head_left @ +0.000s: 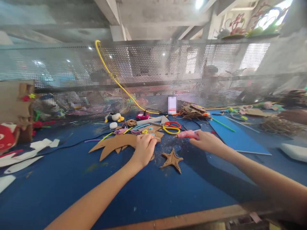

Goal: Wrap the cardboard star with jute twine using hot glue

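Left hand (pixel 144 148) pressed closed on the leaf-shaped cardboard cutout (pixel 115 144) near the middle of the blue table (pixel 153 191). Right hand (pixel 207 142) wrapped around the pink glue gun (pixel 188 134). Cardboard starfish (pixel 172 159) lay between both hands, toward the near edge.

On the blue table (pixel 59 182) we count two hands, left (pixel 144 148) and right (pixel 208 142), one pink glue gun (pixel 188 134), one cardboard star (pixel 172 160), one large cardboard cutout (pixel 115 143), one pair of scissors (pixel 171 127) and one blue sheet (pixel 233 135) toward the right edge
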The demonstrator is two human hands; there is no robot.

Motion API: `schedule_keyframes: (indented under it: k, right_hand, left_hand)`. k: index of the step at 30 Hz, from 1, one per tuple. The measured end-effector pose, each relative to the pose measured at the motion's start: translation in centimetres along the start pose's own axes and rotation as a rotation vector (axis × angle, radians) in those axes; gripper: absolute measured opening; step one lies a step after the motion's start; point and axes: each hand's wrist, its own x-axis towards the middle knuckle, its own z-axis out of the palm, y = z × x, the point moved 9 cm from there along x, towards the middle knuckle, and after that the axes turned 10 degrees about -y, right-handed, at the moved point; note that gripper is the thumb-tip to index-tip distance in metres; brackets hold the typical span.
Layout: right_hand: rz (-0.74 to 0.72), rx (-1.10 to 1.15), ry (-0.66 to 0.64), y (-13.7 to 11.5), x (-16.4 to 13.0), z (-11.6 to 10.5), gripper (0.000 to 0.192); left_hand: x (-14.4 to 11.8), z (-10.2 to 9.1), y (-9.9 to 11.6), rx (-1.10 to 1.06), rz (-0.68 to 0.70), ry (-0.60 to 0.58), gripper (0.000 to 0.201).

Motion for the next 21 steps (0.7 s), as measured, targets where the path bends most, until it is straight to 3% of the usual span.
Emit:
schedule_keyframes:
  k: [3,5,8,11,14,16,21]
  right_hand:
    - [-0.032,0.061,0.033,-1.0,1.2,-1.8,0.036]
    - [-0.043,0.144,0.090,-1.9,1.5,-2.2,0.044]
    - [-0.073,0.314,0.205,-3.1,0.8,-1.4,0.047]
    - [-0.158,0.351,0.218,-3.8,0.2,0.6,0.042]
    - [-0.192,0.321,0.235,-3.1,0.4,1.6,0.044]
    - [-0.180,0.295,0.264,-2.1,0.9,1.6,0.049]
    - [-0.208,0.219,0.348,-0.8,1.9,0.9,0.051]
  left_hand:
    - [0.9,0.2,-0.7,-0.004,-0.050,0.020,0.010]
    - [0.8,0.7,-0.9,-0.007,-0.037,-0.009,0.011]
    - [-0.1,1.6,-0.8,-0.012,0.033,-0.115,0.018]
    - [-1.5,2.2,-0.4,-0.050,0.110,-0.268,0.026]
    - [-2.4,3.4,-0.5,-0.118,0.093,-0.457,0.053]
    - [-2.7,3.9,-0.3,-0.113,0.096,-0.507,0.070]
    - [-2.8,4.3,0.0,-0.037,0.137,-0.511,0.066]
